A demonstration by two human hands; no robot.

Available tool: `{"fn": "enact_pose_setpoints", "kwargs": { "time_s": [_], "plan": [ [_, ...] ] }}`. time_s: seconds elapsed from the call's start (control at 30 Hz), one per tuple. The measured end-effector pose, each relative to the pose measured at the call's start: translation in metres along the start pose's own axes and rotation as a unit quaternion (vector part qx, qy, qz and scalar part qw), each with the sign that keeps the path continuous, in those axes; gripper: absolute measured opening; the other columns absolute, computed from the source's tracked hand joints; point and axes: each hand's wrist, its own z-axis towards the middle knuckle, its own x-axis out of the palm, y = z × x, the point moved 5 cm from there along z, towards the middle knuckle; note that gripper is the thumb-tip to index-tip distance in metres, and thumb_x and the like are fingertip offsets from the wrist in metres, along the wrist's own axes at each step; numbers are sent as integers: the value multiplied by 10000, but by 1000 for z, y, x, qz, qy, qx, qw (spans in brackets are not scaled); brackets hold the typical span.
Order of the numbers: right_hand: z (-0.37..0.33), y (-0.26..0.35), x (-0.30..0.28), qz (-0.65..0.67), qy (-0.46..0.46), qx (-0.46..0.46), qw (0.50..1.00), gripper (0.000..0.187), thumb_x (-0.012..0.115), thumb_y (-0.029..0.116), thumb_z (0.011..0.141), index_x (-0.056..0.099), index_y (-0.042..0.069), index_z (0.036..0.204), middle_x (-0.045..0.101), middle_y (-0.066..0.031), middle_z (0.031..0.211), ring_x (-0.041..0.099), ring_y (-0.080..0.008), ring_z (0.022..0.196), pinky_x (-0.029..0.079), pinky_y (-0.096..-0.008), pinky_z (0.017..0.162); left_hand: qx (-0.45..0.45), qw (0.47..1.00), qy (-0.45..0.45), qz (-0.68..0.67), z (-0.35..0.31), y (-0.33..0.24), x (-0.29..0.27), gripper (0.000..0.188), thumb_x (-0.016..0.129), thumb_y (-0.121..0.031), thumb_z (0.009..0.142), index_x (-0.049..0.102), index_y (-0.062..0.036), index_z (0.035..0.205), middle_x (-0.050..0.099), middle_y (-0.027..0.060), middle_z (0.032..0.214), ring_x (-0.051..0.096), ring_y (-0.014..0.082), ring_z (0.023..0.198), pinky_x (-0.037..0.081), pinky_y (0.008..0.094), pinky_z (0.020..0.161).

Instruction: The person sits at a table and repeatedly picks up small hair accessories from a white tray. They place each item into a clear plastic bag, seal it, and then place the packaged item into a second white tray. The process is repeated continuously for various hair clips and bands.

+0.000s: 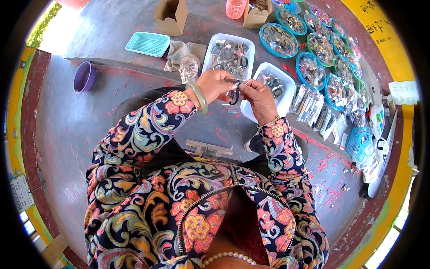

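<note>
In front of me, my left hand point(214, 85) and my right hand point(260, 98) meet with fingertips pinched together. Between them hangs a small dark loop point(234, 98), like a bracelet or hair tie; its exact kind is too small to tell. The left fingers grip its upper part. From the right thumb and forefinger a thin pale bit sticks out, partly hidden. Just beyond the hands sits a white tray point(252, 50) of dark round pieces, some in clear wrapping. A second white bin point(289, 95), holding similar loops, lies under and beside my right hand.
Blue and green round baskets point(261, 41) of small goods crowd the right. Clear packets point(309, 106) lie nearer. Ahead left are a turquoise basket point(148, 44), a cardboard box point(171, 20), a cloth point(175, 54) and a purple basin point(83, 77). Red scraps point(329, 170) litter the floor.
</note>
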Motion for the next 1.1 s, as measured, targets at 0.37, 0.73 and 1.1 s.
{"fn": "enact_pose_setpoints", "kwargs": {
  "time_s": [0.37,0.73,1.1],
  "plan": [
    [-1,0,-2,8,-14,11,1000,75,640,107,762,601,44,777,566,18,683,475,-57,586,374,-186,561,-18,999,16,-23,2,3,2,220,539,-126,849,531,13,1018,531,17,770,527,64,621,514,221,539],
    [-3,3,7,11,-2,2,1000,40,628,65,754,594,51,769,578,9,713,500,-68,633,393,-199,585,26,1000,1,4,4,6,0,184,547,-112,840,552,3,983,542,19,754,542,75,616,512,224,534],
    [-4,-3,1,17,-1,37,999,36,630,70,747,599,53,743,574,11,677,503,-70,609,385,-194,578,-17,998,-5,60,-1,1,3,199,586,-168,816,572,11,902,556,40,706,551,95,554,471,212,479]
  ]
}}
